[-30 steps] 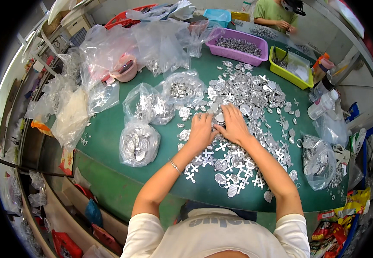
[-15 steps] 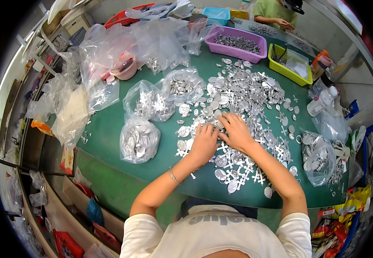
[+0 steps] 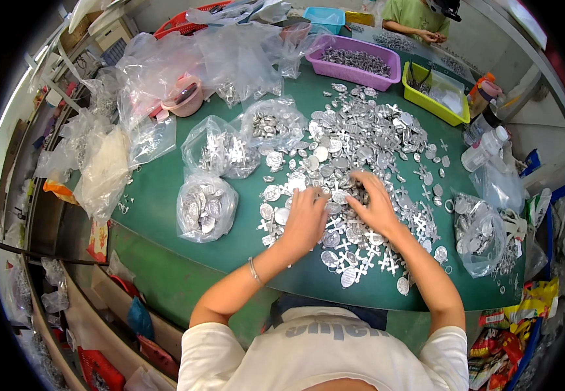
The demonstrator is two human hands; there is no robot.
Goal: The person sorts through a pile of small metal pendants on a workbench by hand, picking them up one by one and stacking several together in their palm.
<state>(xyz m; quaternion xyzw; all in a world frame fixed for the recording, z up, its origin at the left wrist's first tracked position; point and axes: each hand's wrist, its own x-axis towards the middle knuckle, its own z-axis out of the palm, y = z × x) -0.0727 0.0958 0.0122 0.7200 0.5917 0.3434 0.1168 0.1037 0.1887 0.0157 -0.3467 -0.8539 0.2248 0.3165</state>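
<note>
A wide heap of silver-coloured oval medals and small crosses (image 3: 367,133) covers the middle of the green table. My left hand (image 3: 306,218) lies at the near left part of the heap, fingers extended over the pieces and fingertips slightly blurred. Just to its right, my right hand (image 3: 376,207) rests on the heap with thumb and fingers spread. Loose medals lie between the hands; neither visibly grips one. Left of the heap sit a clear bag of larger oval medals (image 3: 207,208), a bag of crosses (image 3: 222,155) and a bag of small medals (image 3: 271,125).
Behind the heap stand a purple basket (image 3: 387,81) of small metal pieces and a yellow-green basket (image 3: 431,112). A pink bowl (image 3: 185,104) sits among plastic bags. A white bottle (image 3: 484,150) and another filled bag (image 3: 477,234) are at right. Another person (image 3: 416,23) works across the table.
My hands have moved apart, the right one shifting right and the left one slightly nearer to me. Pieces have spread at the heap's near left edge. The view has shifted slightly.
</note>
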